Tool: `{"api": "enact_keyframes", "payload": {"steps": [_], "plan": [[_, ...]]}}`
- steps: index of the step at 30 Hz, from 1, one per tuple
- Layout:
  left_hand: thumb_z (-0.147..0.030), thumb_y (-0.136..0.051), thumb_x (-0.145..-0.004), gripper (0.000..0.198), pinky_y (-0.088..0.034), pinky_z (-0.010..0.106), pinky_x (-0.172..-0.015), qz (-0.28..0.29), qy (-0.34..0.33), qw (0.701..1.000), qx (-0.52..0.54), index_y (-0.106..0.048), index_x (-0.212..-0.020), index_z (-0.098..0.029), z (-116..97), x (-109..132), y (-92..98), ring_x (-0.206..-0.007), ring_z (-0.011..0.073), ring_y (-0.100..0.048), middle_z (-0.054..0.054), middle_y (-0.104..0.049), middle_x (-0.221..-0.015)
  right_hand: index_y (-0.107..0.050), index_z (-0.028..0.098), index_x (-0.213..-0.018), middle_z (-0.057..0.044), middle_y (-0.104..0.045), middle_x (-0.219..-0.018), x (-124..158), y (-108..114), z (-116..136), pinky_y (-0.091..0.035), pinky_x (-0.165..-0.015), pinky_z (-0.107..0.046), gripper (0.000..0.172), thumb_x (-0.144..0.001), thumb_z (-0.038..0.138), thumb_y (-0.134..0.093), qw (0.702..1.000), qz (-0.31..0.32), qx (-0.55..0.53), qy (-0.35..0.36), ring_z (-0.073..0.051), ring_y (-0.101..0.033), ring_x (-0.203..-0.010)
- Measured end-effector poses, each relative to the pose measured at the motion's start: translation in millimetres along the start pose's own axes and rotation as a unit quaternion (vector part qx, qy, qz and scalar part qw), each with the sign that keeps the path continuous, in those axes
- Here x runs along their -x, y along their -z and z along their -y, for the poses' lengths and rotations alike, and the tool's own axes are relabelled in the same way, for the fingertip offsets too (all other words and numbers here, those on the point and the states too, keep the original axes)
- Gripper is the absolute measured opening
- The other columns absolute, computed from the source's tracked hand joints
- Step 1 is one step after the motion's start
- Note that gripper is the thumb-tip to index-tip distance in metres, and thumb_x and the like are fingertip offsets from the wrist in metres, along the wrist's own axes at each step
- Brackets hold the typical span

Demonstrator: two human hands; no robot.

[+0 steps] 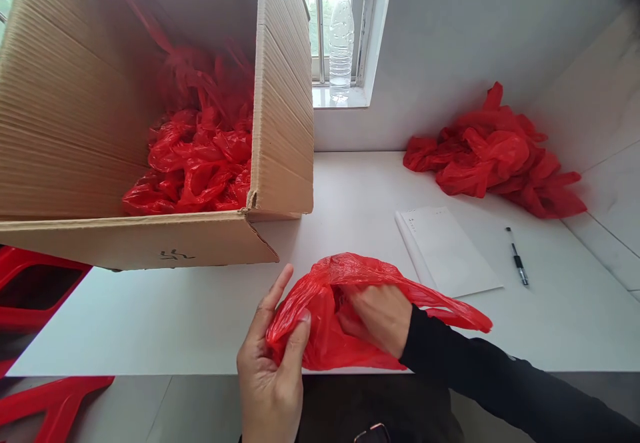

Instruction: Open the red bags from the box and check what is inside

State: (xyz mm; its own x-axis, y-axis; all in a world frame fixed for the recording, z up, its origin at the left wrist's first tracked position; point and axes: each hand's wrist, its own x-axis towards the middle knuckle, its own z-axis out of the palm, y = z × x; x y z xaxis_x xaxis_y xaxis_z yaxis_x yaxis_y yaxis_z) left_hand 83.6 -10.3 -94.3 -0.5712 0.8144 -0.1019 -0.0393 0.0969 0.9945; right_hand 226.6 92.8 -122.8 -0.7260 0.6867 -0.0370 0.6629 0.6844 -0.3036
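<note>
The thin red plastic bag (345,309) looks light, limp and slippery; left hand (273,369) pinches its near-left edge, right hand (377,319) fingers close on its middle.

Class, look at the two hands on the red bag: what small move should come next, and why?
Probably spread the red bag wider. The left hand pinches its edge, the right hand is inside it, and the plastic looks crumpled. The cardboard box holds similar bags.
</note>
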Motion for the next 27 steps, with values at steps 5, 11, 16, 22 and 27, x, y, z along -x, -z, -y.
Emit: {"api": "enact_keyframes", "payload": {"steps": [5,11,16,22,27], "plan": [[-0.039,-0.067,-0.09,0.051,-0.051,0.028,-0.102,-0.003,-0.009,1.0,-0.005,-0.057,-0.14,-0.036,-0.9,-1.6,1.2,-0.126,0.0252,-0.059,0.001,-0.061,-0.142,-0.055,0.023,-0.122,-0.004,-0.074,-0.081,12.7,19.0,-3.8,-0.022,-0.052,-0.035,0.03,-0.092,0.032,-0.053,0.991,0.132,0.03,-0.002,-0.025,-0.071,-0.071],[-0.038,-0.066,-0.092,0.049,-0.049,0.025,-0.102,-0.015,-0.026,0.999,-0.015,-0.056,-0.14,-0.036,-1.8,-2.6,2.0,-0.125,0.0229,-0.06,0.001,-0.063,-0.138,-0.061,0.018,-0.106,-0.009,-0.073,-0.079,13.6,29.4,-18.8,-0.024,-0.051,-0.033,0.024,-0.09,0.009,-0.045,0.983,0.139,0.086,-0.086,-0.027,-0.071,-0.069],[-0.039,-0.067,-0.091,0.052,-0.049,0.03,-0.103,-0.009,-0.017,1.0,-0.016,-0.055,-0.141,-0.036,-1.5,-1.2,1.0,-0.126,0.0256,-0.059,0.002,-0.061,-0.141,-0.061,0.019,-0.109,-0.008,-0.072,-0.102,9.6,16.3,-25.8,-0.04,-0.061,-0.029,0.029,-0.088,0.006,-0.045,0.99,0.109,0.051,-0.079,-0.022,-0.068,-0.086],[-0.038,-0.067,-0.09,0.051,-0.05,0.026,-0.101,-0.009,-0.02,1.0,-0.018,-0.056,-0.14,-0.037,-1.3,-0.4,0.4,-0.125,0.0243,-0.06,0.001,-0.06,-0.143,-0.064,0.018,-0.089,-0.007,-0.071,-0.081,4.3,11.3,-30.6,-0.038,-0.056,-0.03,0.026,-0.086,0.004,-0.043,0.99,0.088,0.035,-0.108,-0.022,-0.065,-0.068],[-0.04,-0.068,-0.089,0.053,-0.055,0.024,-0.095,0.003,-0.001,1.0,0.004,-0.056,-0.14,-0.037,-4.4,0.2,-6.5,-0.122,0.0232,-0.063,0.0,-0.062,-0.14,-0.067,0.017,-0.1,-0.013,-0.073,-0.093,-9.2,6.4,-15.1,-0.047,-0.069,-0.034,0.026,-0.096,0.023,-0.042,0.993,0.034,0.0,-0.111,-0.027,-0.069,-0.087]]}}
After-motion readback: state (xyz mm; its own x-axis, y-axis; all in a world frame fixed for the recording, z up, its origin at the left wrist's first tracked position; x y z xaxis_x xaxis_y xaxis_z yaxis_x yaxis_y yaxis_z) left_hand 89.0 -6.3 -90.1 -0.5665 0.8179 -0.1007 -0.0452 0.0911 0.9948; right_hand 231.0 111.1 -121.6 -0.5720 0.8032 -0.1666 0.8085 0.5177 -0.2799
